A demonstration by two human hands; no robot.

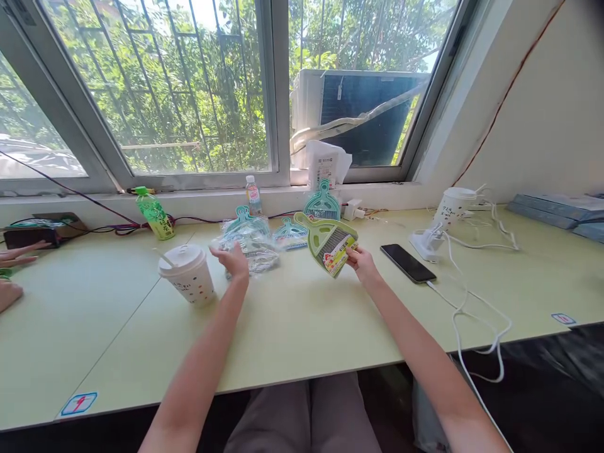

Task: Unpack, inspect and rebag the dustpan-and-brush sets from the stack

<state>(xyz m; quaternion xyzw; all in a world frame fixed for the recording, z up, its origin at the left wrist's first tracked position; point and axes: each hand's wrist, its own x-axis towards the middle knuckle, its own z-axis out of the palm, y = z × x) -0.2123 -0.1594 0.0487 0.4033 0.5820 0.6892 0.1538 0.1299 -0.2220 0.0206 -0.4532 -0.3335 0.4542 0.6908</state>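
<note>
My right hand (362, 263) grips the lower right corner of a light green dustpan-and-brush set (328, 241), which has a yellow printed label. The set is held tilted above the table, its handle to the upper left. My left hand (233, 261) is open beside a pile of clear plastic packaging (257, 255), fingers apart; whether it touches the plastic I cannot tell. Behind the pile are a teal dustpan set (243, 217) and another teal set (289, 231) lying flat. A third teal dustpan set (323, 200) leans upright near the windowsill.
A lidded paper cup (189, 277) stands just left of my left hand. A black phone (408, 263) lies right of my right hand, by white cables and a power strip (426, 244). A green bottle (155, 214) stands farther back. Another person's hands (9, 292) show at far left.
</note>
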